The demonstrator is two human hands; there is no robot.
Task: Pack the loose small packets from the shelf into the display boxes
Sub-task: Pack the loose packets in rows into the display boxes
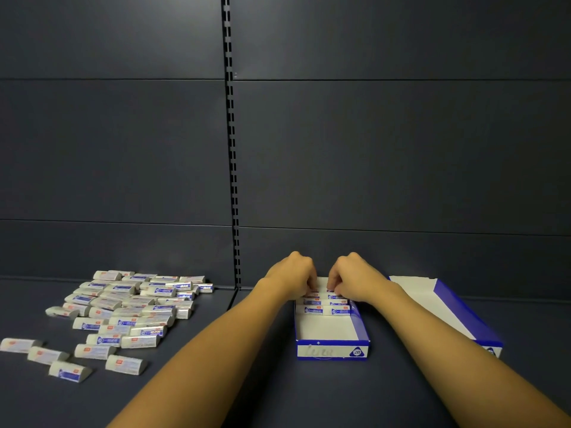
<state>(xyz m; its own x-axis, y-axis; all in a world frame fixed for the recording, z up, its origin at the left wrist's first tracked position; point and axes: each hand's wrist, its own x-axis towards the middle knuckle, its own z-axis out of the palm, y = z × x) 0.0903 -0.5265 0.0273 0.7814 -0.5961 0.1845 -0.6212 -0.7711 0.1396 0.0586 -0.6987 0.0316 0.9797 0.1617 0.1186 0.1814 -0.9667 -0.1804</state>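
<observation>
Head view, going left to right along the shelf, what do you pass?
Loose packets → upright post → left hand → right hand → second box.

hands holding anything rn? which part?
Both hands, left hand and right hand, have fingertips curled on packets at the far end of the display box; the exact grip is hidden.

Both hands, left hand [293, 278] and right hand [352, 279], curl their fingers onto packets [323, 305] at the far end of a display box [332, 350]; loose packets [123, 307] lie on the shelf [247, 381].
</observation>
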